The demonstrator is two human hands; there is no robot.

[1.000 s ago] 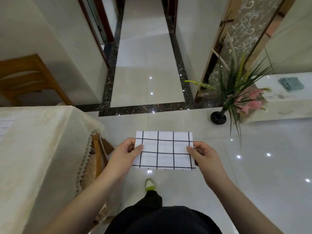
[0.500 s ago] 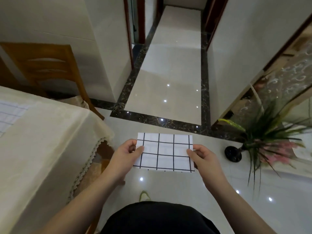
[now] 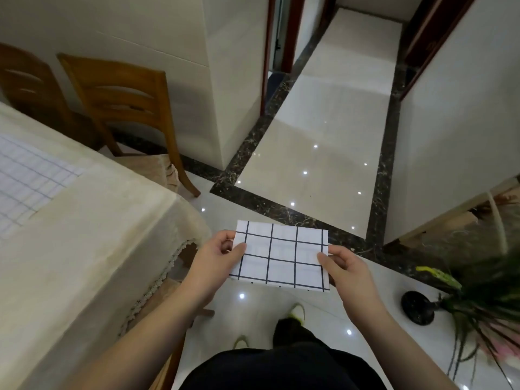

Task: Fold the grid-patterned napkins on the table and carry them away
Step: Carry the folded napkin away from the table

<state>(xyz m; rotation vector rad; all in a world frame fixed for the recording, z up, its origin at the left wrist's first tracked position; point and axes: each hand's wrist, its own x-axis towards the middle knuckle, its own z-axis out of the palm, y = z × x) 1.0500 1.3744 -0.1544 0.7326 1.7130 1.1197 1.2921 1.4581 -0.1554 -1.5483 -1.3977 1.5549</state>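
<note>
Table (image 3: 92, 249) now fills more view, perhaps bearing another napkin (image 3: 25, 181)

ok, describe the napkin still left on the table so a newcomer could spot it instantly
Find the table under the cream lace-edged tablecloth at left, with wooden chairs behind. The unfolded white grid-patterned napkin lies flat at its far left edge. Unlike the folded white napkin with bold black grid held in both hands, it is spread open with faint lines.

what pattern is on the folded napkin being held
White with a dark grid of thin lines, on the folded napkin between both hands; the head view shows it clearly.
</note>
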